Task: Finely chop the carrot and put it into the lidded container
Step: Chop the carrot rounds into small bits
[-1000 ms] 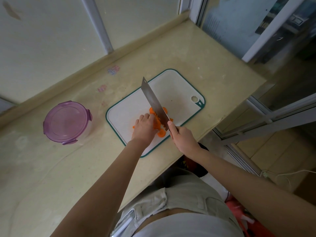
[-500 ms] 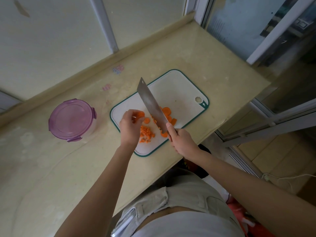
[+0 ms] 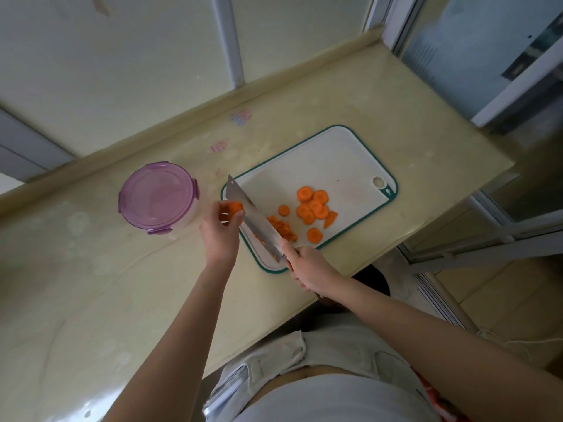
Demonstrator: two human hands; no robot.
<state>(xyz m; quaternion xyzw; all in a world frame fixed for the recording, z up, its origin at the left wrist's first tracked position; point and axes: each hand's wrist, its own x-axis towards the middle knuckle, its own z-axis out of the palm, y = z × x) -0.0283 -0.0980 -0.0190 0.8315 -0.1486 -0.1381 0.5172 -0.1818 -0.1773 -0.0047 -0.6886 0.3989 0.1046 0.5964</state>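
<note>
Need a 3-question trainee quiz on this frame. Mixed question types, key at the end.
1. True or false: the lid sits on the container.
2. Which hand grips the knife?
3. The left hand holds: A) the knife B) carrot slices C) the lid.

Key: 1 true; 2 the right hand; 3 B.
</note>
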